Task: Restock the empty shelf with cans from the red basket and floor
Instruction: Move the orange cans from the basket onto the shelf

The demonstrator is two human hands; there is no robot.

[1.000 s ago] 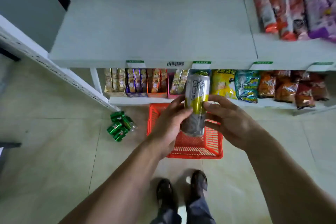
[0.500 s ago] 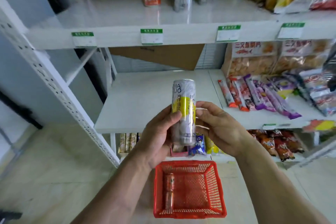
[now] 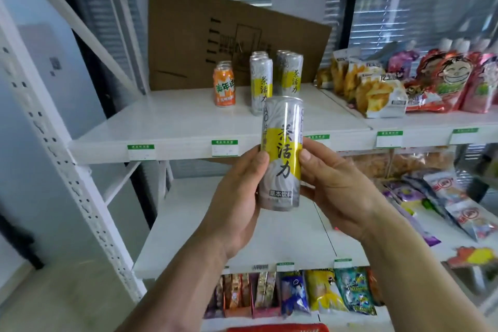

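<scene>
Two hands hold one tall silver-and-yellow can point(image 3: 280, 153) upright in mid-air, in front of the front edge of the upper shelf point(image 3: 172, 127). The left hand point(image 3: 237, 197) wraps the can's left side and base, thumb pressed against its left face, fingers curled behind. The right hand point(image 3: 334, 186) grips the right side, thumb tip on the yellow band and fingers round the back. The can's printed front faces the camera, black characters running down the yellow strip.

Behind it, toward the middle of the upper shelf, stand two rows of the same silver-and-yellow cans point(image 3: 275, 81), running from front to back side by side. Just left of them a row of shorter orange cans point(image 3: 224, 86) stands upright. A sheet of brown cardboard point(image 3: 215, 38) leans against the back of that shelf. To the right, on the adjoining board, stand bags of snacks point(image 3: 377, 94) and red pouches point(image 3: 452, 81). Green-topped price labels point(image 3: 224, 147) run along the shelf's front edge.

Below the hands the middle shelf point(image 3: 194, 224) is bare white on its left part, with flat snack packets point(image 3: 444, 202) lying on its right part. Under it the lowest shelf carries small boxes and bright packets point(image 3: 296, 294). At the bottom edge of the view only the rim of the red basket point(image 3: 277, 328) shows.
</scene>
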